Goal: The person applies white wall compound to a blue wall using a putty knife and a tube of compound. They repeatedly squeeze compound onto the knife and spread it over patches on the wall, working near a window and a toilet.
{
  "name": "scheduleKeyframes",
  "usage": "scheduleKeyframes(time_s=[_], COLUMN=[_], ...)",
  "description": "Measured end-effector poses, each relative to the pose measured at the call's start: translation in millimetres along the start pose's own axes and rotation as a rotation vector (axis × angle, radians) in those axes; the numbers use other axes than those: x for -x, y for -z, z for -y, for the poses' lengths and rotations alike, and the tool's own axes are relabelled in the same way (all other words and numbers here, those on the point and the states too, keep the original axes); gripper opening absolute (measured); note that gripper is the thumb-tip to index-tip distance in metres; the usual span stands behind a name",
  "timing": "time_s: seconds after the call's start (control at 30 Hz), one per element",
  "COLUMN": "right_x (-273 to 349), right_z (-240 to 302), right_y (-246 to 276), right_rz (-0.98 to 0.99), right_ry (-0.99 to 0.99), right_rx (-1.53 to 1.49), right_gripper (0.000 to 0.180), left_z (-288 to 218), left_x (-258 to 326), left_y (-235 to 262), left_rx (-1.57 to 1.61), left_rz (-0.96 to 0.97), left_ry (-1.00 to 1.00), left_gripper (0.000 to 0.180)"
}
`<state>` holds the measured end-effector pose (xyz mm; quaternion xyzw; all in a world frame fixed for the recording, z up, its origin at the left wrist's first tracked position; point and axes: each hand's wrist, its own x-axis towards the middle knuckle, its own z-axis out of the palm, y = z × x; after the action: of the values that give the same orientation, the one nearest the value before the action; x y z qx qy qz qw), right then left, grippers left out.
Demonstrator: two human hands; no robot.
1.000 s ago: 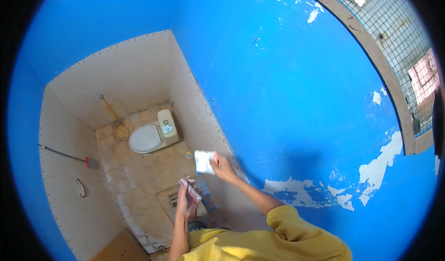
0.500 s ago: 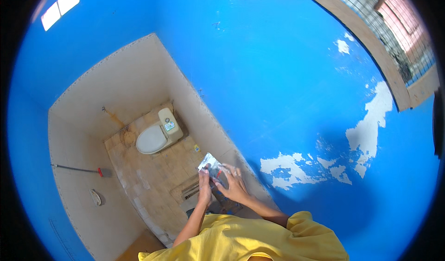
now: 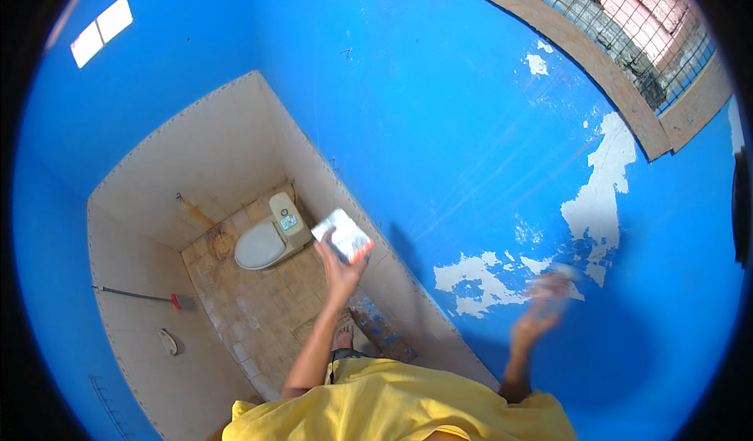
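Observation:
My left hand (image 3: 340,275) is closed on a small white and silver packet with a red edge (image 3: 343,231), held up beside the tiled lower wall. Its fingers wrap the near side and partly hide it. Off to the right, my right hand (image 3: 541,308) is in front of the blue wall (image 3: 455,166), near patches of flaked paint (image 3: 473,283). Motion smears its fingers, and a pale blur shows at their tips; whether they hold something cannot be made out.
A cream toilet (image 3: 263,243) stands on the tiled floor (image 3: 251,308). A brush with a red part and a long handle (image 3: 149,294) is against the left tiled wall. At the upper right is a wood-framed mesh opening (image 3: 627,41). My bare foot (image 3: 345,335) shows below.
Both hands were together at the packet. My right hand has left it and swung right toward the flaked wall, while my left hand has lifted the packet.

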<state>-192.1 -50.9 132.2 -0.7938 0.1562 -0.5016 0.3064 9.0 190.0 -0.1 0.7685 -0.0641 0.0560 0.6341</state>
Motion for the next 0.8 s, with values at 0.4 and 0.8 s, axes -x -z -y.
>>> scheduleKeyframes(time_s=[0.4,0.8], right_x=[-102.5,-101.7], right_z=[-48.4,-43.8], right_y=[89.6,90.6], right_rz=[-0.863,-0.774], right_ry=[0.487,0.567], right_rx=[0.587,0.787], right_gripper=[0.042,0.031], left_z=[-90.9,-129.6], left_x=[-164.0,-260.1], left_y=[-56.3,-90.9], left_rx=[0.736,-0.044], left_rz=[-0.060,-0.246], left_ry=[-0.096,-0.669], left_gripper=[0.052,0.044])
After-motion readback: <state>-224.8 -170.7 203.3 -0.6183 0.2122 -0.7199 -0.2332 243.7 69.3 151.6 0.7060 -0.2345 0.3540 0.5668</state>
